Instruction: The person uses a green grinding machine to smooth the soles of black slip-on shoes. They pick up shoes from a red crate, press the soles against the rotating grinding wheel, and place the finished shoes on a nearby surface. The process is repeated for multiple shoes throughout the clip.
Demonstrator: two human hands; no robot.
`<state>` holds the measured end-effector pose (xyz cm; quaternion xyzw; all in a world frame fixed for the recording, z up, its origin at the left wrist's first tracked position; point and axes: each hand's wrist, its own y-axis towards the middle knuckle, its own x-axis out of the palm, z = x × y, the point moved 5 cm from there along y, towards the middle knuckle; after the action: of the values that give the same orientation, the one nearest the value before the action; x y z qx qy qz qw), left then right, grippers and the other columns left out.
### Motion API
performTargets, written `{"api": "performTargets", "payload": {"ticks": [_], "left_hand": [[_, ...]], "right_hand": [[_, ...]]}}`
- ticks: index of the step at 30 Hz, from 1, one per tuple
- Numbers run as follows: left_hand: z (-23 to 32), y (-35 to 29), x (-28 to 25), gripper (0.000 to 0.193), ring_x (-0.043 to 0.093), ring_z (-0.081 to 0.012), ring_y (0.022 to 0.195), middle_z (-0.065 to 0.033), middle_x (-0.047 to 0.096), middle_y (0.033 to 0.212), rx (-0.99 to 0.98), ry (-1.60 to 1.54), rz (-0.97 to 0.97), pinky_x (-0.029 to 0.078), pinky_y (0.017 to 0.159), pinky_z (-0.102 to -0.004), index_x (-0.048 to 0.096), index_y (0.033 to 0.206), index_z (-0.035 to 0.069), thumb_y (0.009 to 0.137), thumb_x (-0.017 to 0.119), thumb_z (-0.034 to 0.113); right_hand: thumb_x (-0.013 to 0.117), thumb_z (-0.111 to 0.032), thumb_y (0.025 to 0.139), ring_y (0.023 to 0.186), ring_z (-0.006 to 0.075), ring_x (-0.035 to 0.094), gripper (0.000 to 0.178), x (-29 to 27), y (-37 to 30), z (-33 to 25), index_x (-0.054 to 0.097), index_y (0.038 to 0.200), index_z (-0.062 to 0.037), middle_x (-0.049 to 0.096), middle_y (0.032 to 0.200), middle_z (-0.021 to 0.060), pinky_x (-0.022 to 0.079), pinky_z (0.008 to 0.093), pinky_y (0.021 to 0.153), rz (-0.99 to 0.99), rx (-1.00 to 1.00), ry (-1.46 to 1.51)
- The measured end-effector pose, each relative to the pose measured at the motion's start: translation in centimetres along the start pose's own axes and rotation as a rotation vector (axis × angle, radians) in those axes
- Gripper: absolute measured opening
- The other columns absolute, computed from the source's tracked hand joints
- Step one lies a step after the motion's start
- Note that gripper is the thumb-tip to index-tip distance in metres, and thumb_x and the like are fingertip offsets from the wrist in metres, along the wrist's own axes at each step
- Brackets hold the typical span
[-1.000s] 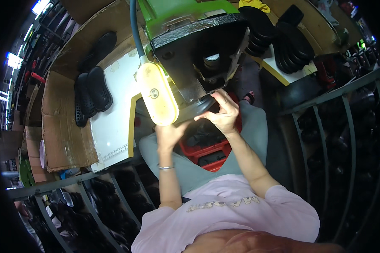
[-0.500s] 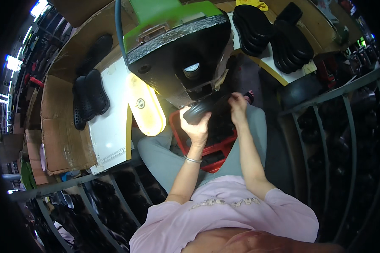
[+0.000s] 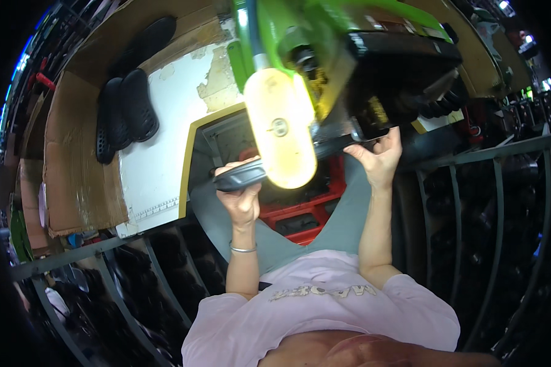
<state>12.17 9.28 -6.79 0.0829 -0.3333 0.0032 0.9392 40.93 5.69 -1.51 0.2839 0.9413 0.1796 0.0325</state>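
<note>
A long black shoe [image 3: 243, 176] lies across in front of me, under the sewing-machine-like green machine [image 3: 404, 67] with its dark head. My left hand [image 3: 240, 194] is closed round the shoe's rounded left end, thumb below and fingers over the top. At the other end, my right hand [image 3: 379, 156] pinches it between thumb and fingers close to the machine. A lit, oval yellow-white lamp [image 3: 281, 131] covers the shoe's middle from view.
Black clogs with holes [image 3: 139, 105] lie on the white tabletop [image 3: 156, 183] at left, inside a cardboard surround [image 3: 76, 165]. Below the hands stands a red crate [image 3: 297, 226] between my knees. Metal rails [image 3: 113, 293] run along both sides.
The lamp and machine now appear farther right in the view. My hands have spread apart, the left one moving left with the shoe's rounded end and the right one moving right.
</note>
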Motion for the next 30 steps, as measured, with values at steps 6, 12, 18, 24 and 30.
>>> {"api": "performTargets", "payload": {"ticks": [6,12,18,24,30], "left_hand": [[2.9,-0.6,-5.9,0.050,0.062,-0.0207,0.095,-0.0105,0.058,0.104,0.001,0.041,-0.010,0.052,0.089,-0.0357,0.049,0.111,0.004,0.073,0.081,0.001],[1.3,-0.3,0.5,0.052,0.061,-0.0187,0.094,-0.0093,0.061,0.100,0.017,0.060,-0.210,0.050,0.087,-0.0329,0.054,0.103,0.000,0.072,0.086,0.026],[-3.7,-0.5,9.4,0.046,0.062,-0.0170,0.096,-0.0081,0.059,0.104,-0.040,0.086,-0.215,0.053,0.086,-0.0302,0.049,0.111,0.000,0.074,0.077,-0.004],[-4.2,-0.5,9.3,0.051,0.058,-0.0189,0.095,-0.0076,0.058,0.105,0.054,0.224,-0.172,0.048,0.088,-0.0323,0.058,0.111,-0.002,0.076,0.084,0.023],[-1.9,-0.6,5.3,0.046,0.057,-0.0157,0.093,-0.0065,0.057,0.100,0.072,0.144,-0.082,0.046,0.087,-0.0294,0.053,0.107,0.000,0.075,0.082,0.016]], "right_hand": [[0.092,-0.001,0.053,0.097,0.0153,0.054,0.065,4.5,-3.5,2.6,0.051,0.103,-0.0036,0.055,0.100,0.0058,0.046,0.0296,0.087,-0.053,0.101,0.198],[0.091,-0.022,0.063,0.111,0.0199,0.051,0.053,-1.4,-2.3,6.5,0.059,0.099,0.0001,0.052,0.105,0.0065,0.038,0.0348,0.101,-0.112,-0.051,0.167],[0.087,-0.034,0.070,0.123,0.0245,0.047,0.057,-8.6,2.1,7.8,0.058,0.108,-0.0027,0.054,0.120,0.0101,0.029,0.0370,0.109,0.062,-0.099,0.252],[0.087,-0.020,0.073,0.083,0.0078,0.045,0.047,-9.5,3.2,4.6,0.059,0.107,-0.0019,0.052,0.097,-0.0011,0.039,0.0201,0.075,0.082,-0.085,0.084],[0.085,-0.005,0.071,0.086,0.0092,0.053,0.044,-5.1,1.6,-1.5,0.057,0.104,-0.0012,0.056,0.093,0.0021,0.045,0.0227,0.079,0.041,-0.051,-0.010]]}}
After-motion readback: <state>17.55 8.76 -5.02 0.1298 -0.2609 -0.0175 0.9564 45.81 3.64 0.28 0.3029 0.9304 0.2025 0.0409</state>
